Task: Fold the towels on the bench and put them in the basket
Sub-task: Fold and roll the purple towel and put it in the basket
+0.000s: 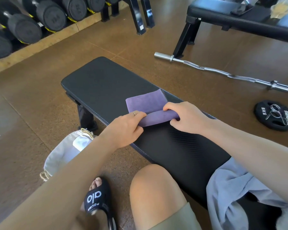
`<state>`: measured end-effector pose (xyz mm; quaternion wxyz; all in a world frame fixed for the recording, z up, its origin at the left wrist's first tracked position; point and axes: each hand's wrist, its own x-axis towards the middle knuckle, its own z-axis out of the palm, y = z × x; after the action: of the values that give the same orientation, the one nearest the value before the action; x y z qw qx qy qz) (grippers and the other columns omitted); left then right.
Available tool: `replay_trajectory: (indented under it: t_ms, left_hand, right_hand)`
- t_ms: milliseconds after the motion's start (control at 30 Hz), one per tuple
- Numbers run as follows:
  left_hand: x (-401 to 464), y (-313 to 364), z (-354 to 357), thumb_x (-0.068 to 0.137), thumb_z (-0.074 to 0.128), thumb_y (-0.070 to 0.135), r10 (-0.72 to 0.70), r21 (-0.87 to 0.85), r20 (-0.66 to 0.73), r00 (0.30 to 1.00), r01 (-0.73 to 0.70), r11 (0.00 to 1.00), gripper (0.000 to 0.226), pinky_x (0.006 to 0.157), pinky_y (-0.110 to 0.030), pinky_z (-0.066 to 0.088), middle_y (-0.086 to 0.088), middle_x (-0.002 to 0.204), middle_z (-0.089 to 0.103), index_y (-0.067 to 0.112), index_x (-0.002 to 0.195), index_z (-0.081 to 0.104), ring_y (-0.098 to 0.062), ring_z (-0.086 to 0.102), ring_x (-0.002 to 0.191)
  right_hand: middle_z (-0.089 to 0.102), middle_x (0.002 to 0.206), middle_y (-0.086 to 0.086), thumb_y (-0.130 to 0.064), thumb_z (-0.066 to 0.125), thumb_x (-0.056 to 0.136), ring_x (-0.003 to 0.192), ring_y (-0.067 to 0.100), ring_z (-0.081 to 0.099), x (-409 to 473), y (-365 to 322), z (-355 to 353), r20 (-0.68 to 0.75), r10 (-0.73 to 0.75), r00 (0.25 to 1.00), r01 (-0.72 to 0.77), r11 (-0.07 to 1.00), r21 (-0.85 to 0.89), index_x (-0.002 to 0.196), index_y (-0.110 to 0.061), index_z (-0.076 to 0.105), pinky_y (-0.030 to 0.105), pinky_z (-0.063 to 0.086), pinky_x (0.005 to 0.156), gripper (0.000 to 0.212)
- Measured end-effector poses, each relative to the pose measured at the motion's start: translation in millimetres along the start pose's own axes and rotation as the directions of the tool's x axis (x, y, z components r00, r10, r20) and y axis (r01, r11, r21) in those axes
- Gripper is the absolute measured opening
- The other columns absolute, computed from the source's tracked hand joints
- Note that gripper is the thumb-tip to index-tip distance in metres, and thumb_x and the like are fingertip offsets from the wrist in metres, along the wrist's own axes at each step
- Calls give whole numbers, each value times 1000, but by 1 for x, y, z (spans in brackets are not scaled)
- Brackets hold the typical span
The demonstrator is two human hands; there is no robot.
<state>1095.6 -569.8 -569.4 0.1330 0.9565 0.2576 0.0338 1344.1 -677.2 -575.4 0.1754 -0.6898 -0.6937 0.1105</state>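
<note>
A small purple towel (145, 103) lies on the black padded bench (103, 87), its near edge rolled or folded over toward the far end. My left hand (125, 128) pinches the left end of that rolled edge. My right hand (188, 118) grips the right end, fingers curled round it. A light grey-blue towel (231, 185) lies crumpled on the near end of the bench by my leg. A pale fabric basket (63, 156) with rope handles stands on the floor left of the bench, partly hidden by my left forearm.
A curl bar (223, 73) and a 5 kg plate (274, 115) lie on the brown floor to the right. A dumbbell rack (40, 19) lines the far left. Another bench (239, 19) stands at the back right. My knee and sandalled foot are below.
</note>
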Motion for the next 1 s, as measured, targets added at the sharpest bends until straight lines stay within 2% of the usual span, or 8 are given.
replay_trajectory:
  t_ms: [100, 200, 267, 367, 533, 633, 767, 1000]
  left_hand:
    - [-3, -2, -2, 90, 46, 23, -38, -159, -28, 999, 33, 987, 37, 86, -40, 51, 6, 118, 60, 24, 126, 52, -21, 61, 94]
    - [-4, -3, -5, 95, 53, 17, -175, -358, -24, 984, 155, 921, 26, 82, -36, 53, 0, 104, 65, 25, 120, 51, -19, 63, 84]
    - [-6, -6, -5, 99, 54, 20, -234, -459, -45, 971, 188, 869, 19, 82, -34, 54, 0, 100, 67, 27, 117, 52, -15, 64, 87]
    - [-7, -9, -2, 103, 51, 30, -294, -559, -60, 954, 212, 801, 16, 85, -26, 52, 4, 108, 67, 27, 118, 54, -8, 64, 98]
    - [-1, -11, 4, 106, 44, 31, -386, -575, -90, 918, 269, 773, 19, 78, -19, 48, 2, 111, 65, 26, 119, 56, -14, 62, 101]
    - [6, -12, 6, 105, 44, 33, -475, -622, -88, 875, 325, 713, 19, 84, -31, 54, 1, 107, 66, 24, 112, 59, -17, 62, 99]
    - [14, -12, 6, 104, 43, 35, -542, -635, -82, 836, 375, 675, 23, 86, -37, 55, -3, 107, 67, 21, 111, 60, -20, 63, 97]
    - [27, -12, 9, 106, 43, 36, -606, -605, -77, 791, 446, 659, 24, 67, -22, 45, -5, 111, 65, 19, 118, 55, -21, 64, 94]
  right_hand:
    - [68, 85, -12, -13, 59, 82, 74, 10, 62, -2, -1, -1, 29, 48, 998, -52, 990, 134, 106, -30, 60, 35, 53, 69, 30]
    - [66, 88, -13, -11, 60, 83, 79, 9, 63, 0, -2, -5, 56, 94, 994, -104, 971, 214, 103, -30, 57, 34, 54, 71, 28]
    - [67, 92, -12, -11, 61, 83, 82, 8, 63, 3, -4, -9, 80, 139, 987, -155, 956, 251, 105, -30, 56, 29, 51, 70, 30]
    - [67, 98, -10, -17, 70, 84, 83, 7, 61, 9, -4, -13, 120, 212, 970, -240, 921, 307, 113, -29, 58, 22, 46, 70, 33]
    - [67, 94, -12, -40, 69, 88, 87, 9, 62, 20, -2, -15, 124, 301, 945, -326, 875, 358, 104, -35, 57, 27, 47, 71, 21]
    - [65, 92, -8, -49, 62, 94, 85, 8, 59, 30, -2, -14, 139, 375, 916, -399, 837, 374, 110, -29, 53, 27, 43, 69, 28]
    - [60, 91, -10, -50, 52, 99, 83, 3, 55, 41, -2, -9, 105, 447, 888, -454, 819, 352, 112, -24, 52, 24, 37, 64, 28]
    - [60, 89, -8, -46, 52, 100, 79, 6, 54, 44, -10, 1, 59, 528, 847, -515, 788, 338, 107, -18, 55, 23, 37, 62, 29]
